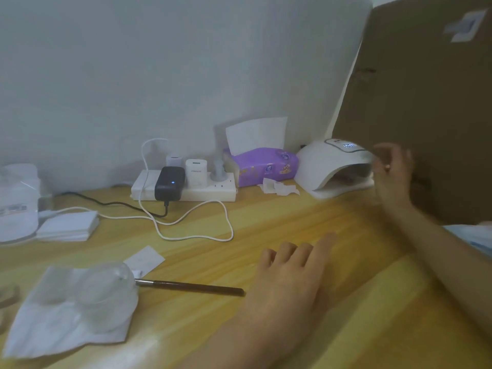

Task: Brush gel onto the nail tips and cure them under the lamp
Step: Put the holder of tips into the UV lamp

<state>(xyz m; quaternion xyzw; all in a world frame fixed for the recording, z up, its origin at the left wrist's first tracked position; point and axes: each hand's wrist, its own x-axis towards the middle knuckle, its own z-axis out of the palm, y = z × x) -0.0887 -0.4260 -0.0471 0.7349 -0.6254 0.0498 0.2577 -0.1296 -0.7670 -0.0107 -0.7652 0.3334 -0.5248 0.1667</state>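
1. The lamp (330, 166) is a smooth white plastic dome with a low arched mouth. It sits at the far right of the surface (266, 222), and a small display glows on its top. Something reddish shows inside the mouth, too blurred to name.
2. The right hand (394, 171) is at the lamp's right end, with fingers and thumb curved. Whether it pinches anything I cannot tell.
3. The left hand (287, 272) lies palm down low over the surface, fingers relaxed and slightly spread, holding nothing.
4. The brush (191, 286) lies flat just left of that hand. It has a slim dark-brown handle and a metal ferrule, and its tip is hidden behind a clear rounded glass (106, 288).
5. The glass stands on a creased white tissue (53, 323).
6. The surface is pale yellow wood grain with a slight sheen.
7. A soft purple tissue pack (266, 166) sits just left of the lamp, with one sheet standing up from it.
8. A white power strip (207, 193) against the wall carries a black adapter (169, 182) with a blue light. A white cable (226, 217) loops in front of it.
9. A square stack of white pads (68, 225) lies at the far left.
10. A tall brown cardboard box (426, 102) stands behind the lamp.
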